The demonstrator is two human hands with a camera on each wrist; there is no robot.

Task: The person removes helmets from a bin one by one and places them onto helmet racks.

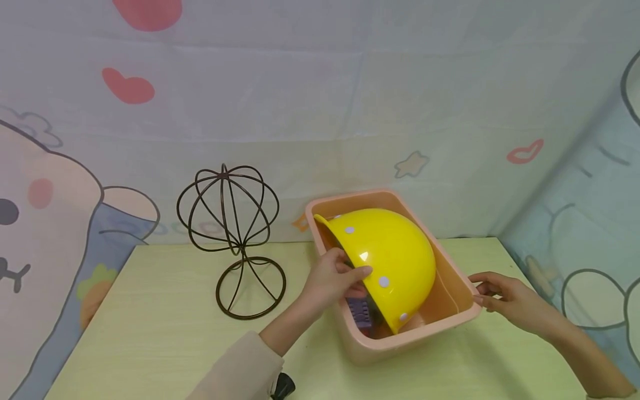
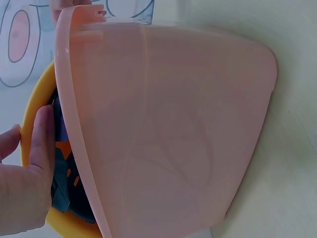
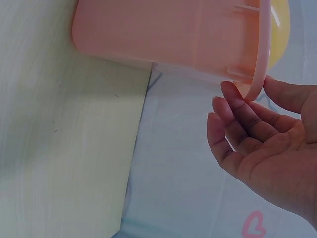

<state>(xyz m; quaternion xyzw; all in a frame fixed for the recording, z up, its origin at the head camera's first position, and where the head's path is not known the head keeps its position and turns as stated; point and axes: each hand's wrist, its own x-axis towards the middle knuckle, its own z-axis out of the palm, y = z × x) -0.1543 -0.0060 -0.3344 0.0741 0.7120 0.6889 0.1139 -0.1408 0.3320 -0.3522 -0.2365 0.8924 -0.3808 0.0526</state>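
A yellow helmet (image 1: 402, 247) with pale dots lies tilted on its side inside a pink plastic bin (image 1: 415, 337). My left hand (image 1: 332, 280) pinches the helmet's edge between thumb and fingers, at the opening that faces left. Dark lining (image 2: 79, 191) with orange spots shows inside the helmet in the left wrist view. At the bin's right corner, my right hand (image 1: 515, 303) pinches the rim with thumb and fingertips, also visible in the right wrist view. A purple ridged piece (image 1: 360, 312) is partly hidden beneath the helmet, so its kind cannot be told.
Left of the bin stands a dark wire rack (image 1: 242, 249) with a round cage top and ring base. The pale table (image 1: 150, 311) meets a printed cloth backdrop (image 1: 300, 111) behind. A small black object (image 1: 284, 384) shows beside the left sleeve.
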